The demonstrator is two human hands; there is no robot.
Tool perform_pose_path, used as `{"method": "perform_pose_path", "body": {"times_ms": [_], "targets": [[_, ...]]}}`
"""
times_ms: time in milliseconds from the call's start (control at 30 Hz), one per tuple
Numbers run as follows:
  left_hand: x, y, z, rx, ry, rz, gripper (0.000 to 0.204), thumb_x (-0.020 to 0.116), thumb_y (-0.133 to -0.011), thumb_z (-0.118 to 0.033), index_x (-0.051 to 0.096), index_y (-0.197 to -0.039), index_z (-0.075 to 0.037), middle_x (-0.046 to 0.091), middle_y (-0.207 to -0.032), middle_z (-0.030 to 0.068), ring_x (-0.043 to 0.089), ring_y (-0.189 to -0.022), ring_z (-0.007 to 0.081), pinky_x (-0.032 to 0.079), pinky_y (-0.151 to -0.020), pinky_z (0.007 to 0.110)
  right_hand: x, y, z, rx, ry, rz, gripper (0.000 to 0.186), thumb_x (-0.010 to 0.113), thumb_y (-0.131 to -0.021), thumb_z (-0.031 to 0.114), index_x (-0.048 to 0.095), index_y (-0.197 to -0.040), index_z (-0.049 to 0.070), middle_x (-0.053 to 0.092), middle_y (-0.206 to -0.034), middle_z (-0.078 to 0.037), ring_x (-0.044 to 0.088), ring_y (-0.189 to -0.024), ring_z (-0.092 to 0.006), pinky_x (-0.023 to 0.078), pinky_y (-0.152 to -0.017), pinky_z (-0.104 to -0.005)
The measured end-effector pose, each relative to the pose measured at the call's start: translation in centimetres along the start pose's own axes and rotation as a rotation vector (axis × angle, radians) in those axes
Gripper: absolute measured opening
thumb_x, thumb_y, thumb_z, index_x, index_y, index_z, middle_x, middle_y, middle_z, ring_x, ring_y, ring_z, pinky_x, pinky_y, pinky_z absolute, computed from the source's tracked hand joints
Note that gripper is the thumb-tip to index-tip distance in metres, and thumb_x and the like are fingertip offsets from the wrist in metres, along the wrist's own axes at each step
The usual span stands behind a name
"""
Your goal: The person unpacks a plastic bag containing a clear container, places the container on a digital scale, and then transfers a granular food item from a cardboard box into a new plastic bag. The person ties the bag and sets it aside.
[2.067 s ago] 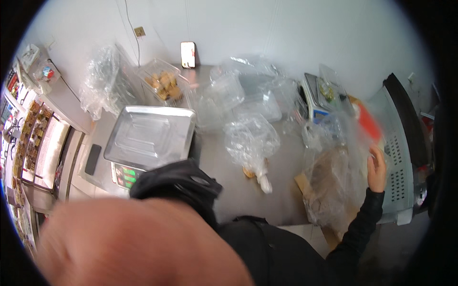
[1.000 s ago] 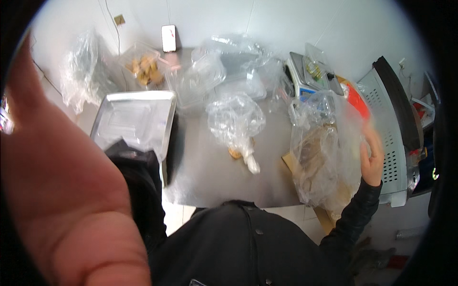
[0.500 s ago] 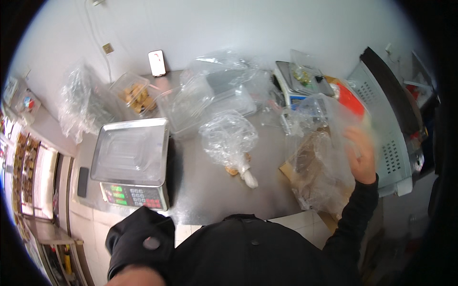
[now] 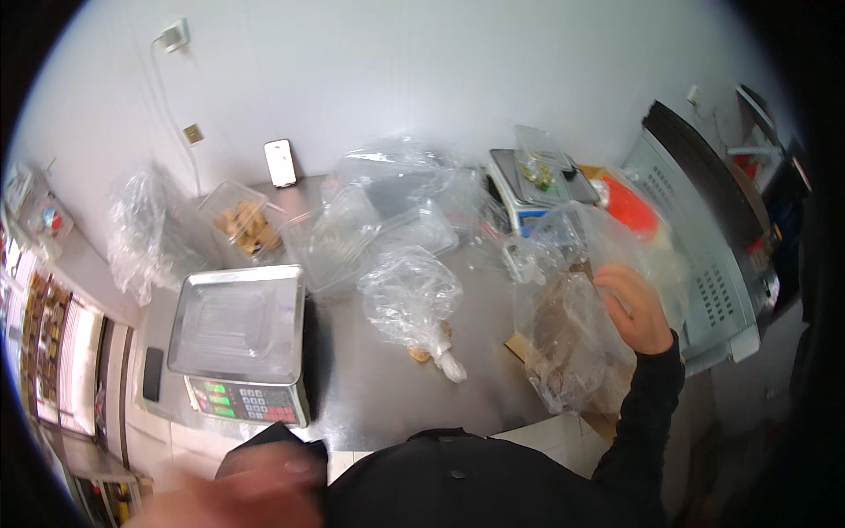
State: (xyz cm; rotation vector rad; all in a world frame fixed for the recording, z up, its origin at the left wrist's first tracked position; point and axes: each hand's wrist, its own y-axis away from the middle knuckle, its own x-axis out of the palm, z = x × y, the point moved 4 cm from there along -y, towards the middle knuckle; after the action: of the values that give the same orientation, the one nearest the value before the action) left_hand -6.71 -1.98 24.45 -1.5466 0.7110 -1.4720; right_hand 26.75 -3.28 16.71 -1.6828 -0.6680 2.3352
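My right hand (image 4: 634, 310) rests over the edge of a large clear plastic bag (image 4: 568, 343) at the right of the steel table. Its fingers are stretched out toward the left, with a gap between them and the thumb. Brown cardboard shows through the bag. My left hand (image 4: 238, 493) is smeared by motion low at the left, close to the camera, so its fingers cannot be read. Mid-table lies a knotted clear plastic bag (image 4: 409, 295), its twisted end toward me, with something tan partly under it.
A scale with a steel pan (image 4: 238, 326) stands at left, beside a dark phone (image 4: 153, 374). Behind are a tub of brown pieces (image 4: 245, 227), clear empty tubs (image 4: 334, 238) and a lit phone (image 4: 280, 164). A second scale (image 4: 506, 176) and a grey perforated crate (image 4: 704, 255) stand at right.
My right hand has shifted left onto the bag's edge. My left hand has come further into view at the lower left. The view has tilted up, so the table sits lower.
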Motion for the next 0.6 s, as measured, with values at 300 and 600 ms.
{"method": "perform_pose_path", "body": {"times_ms": [300, 600], "targets": [[-0.7, 1.4, -0.3, -0.178, -0.332, 0.624, 0.015, 0.051, -0.079, -0.015, 0.058, -0.084, -0.004, 0.056, -0.086, 0.0052, 0.051, -0.075, 0.0174, 0.041, -0.069, 0.031, 0.8, 0.4, -0.1, 0.013, -0.053, 0.068, 0.02, 0.051, -0.072, -0.002, 0.055, -0.092, 0.0, 0.055, -0.096, -0.014, 0.053, -0.089, -0.0296, 0.042, -0.078, -0.0318], [-0.8, 2.2, -1.5, -0.028, -0.805, 0.805, 0.015, 0.055, -0.075, -0.017, 0.059, -0.082, -0.004, 0.054, -0.091, 0.0078, 0.05, -0.083, 0.0218, 0.039, -0.076, 0.036, 0.9, 0.5, 0.0, -0.002, -0.017, 0.055, 0.02, 0.052, -0.072, -0.001, 0.055, -0.092, 0.001, 0.056, -0.095, -0.013, 0.053, -0.089, -0.0288, 0.042, -0.078, -0.0324]]}}
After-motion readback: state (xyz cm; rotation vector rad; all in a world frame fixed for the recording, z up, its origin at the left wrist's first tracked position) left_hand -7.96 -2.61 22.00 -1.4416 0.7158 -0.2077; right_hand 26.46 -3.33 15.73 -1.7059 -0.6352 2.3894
